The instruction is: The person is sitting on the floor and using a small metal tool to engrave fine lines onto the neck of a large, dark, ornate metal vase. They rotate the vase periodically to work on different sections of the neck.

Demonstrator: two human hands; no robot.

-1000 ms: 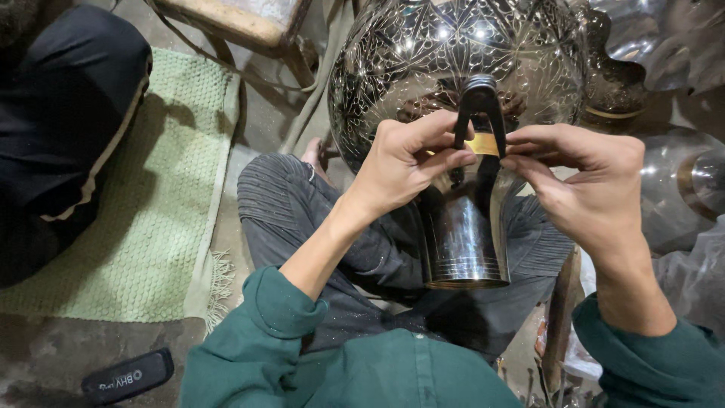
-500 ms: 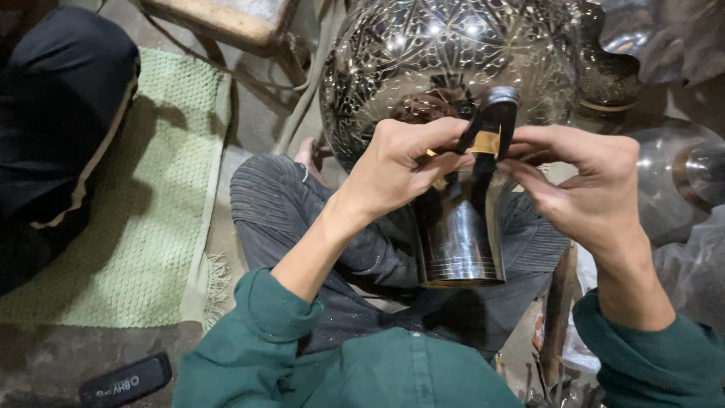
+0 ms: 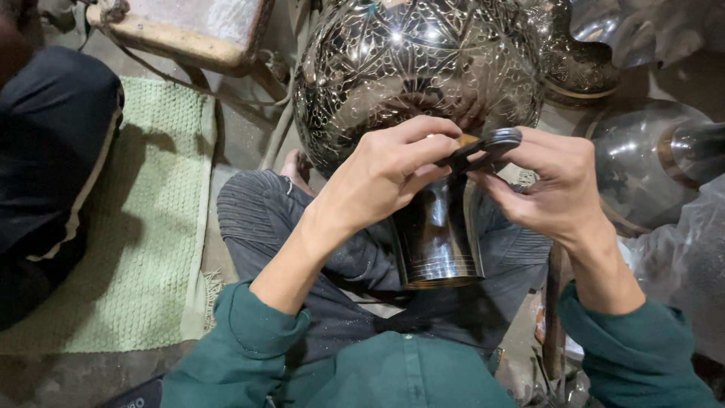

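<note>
Black tool [image 3: 483,148] now flatter (both hands [image 3: 385,177]).

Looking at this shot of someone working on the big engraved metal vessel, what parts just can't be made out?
Head view only:
- The small dark tool: its working end is covered by the left hand and right hand.
- The engraved metal vessel: its top is cut off by the upper edge, and the hands hide where bulb meets neck.
- The wooden stool: cut off by the upper edge.
- The dark flat object: cut off by the lower edge.

Vase [image 3: 423,91] top cut off by edge; neck partly behind both hands' fingers [image 3: 423,147].
</note>
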